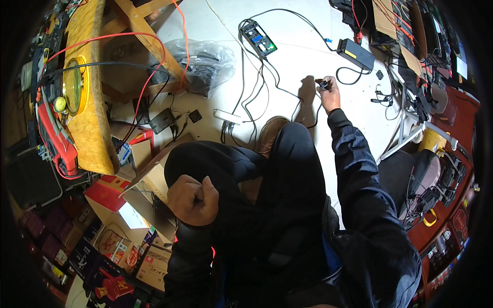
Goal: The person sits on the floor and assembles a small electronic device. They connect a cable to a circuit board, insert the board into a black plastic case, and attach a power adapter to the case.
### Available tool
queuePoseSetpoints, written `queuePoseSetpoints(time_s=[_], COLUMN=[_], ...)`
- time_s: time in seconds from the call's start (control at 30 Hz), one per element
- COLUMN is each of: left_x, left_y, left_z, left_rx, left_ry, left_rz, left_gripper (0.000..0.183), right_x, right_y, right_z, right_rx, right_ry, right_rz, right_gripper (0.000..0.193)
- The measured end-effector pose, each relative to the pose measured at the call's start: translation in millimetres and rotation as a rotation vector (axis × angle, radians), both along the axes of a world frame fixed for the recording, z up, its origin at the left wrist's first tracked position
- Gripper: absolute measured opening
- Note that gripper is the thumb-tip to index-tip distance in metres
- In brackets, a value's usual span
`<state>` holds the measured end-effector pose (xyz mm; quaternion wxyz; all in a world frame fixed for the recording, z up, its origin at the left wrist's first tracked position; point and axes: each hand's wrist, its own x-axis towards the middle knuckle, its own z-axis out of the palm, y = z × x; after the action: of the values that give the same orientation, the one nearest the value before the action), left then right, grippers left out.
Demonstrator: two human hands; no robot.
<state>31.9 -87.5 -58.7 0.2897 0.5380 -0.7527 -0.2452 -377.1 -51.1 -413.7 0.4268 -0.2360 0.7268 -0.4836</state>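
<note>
White floor (303,56): tangled black cables (257,87), open circuit box (259,40), black power adapter (355,54), clear plastic bag (201,62), white power strip (227,116).

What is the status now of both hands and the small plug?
Right hand pinching small black plug above white floor. Left hand fisted on knee, holding nothing visible. Loose black cables and power adapter close by.
</note>
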Motion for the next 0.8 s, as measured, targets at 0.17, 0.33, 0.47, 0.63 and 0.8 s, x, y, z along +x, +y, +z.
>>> queuePoseSetpoints(time_s=[0.17, 0.33, 0.47, 0.63, 0.8], left_x=[0, 0, 0, -1, -4], left_y=[1, 2, 1, 0, 1], left_z=[0, -2, -2, -2, -2], left_rx=[0.019, 0.005, -0.017, -0.018, -0.005], left_ry=[0.030, 0.029, -0.002, -0.035, -0.023], left_rz=[-0.026, -0.025, -0.025, -0.024, -0.022], left_gripper=[0.037, 0.037, 0.037, 0.038, 0.035], right_x=[-1, -3, -9, -12, 7], right_y=[2, 8, 12, 7, -24], right_z=[-5, -11, -22, -36, -23], right_rx=[-0.101, -0.113, 0.048, 0.314, 0.520], right_ry=[-0.013, 0.004, 0.069, 0.315, 0.634], right_rz=[-0.032, -0.041, -0.017, 0.078, 0.265], right_gripper=[0.027, 0.026, 0.032, 0.031, 0.061])
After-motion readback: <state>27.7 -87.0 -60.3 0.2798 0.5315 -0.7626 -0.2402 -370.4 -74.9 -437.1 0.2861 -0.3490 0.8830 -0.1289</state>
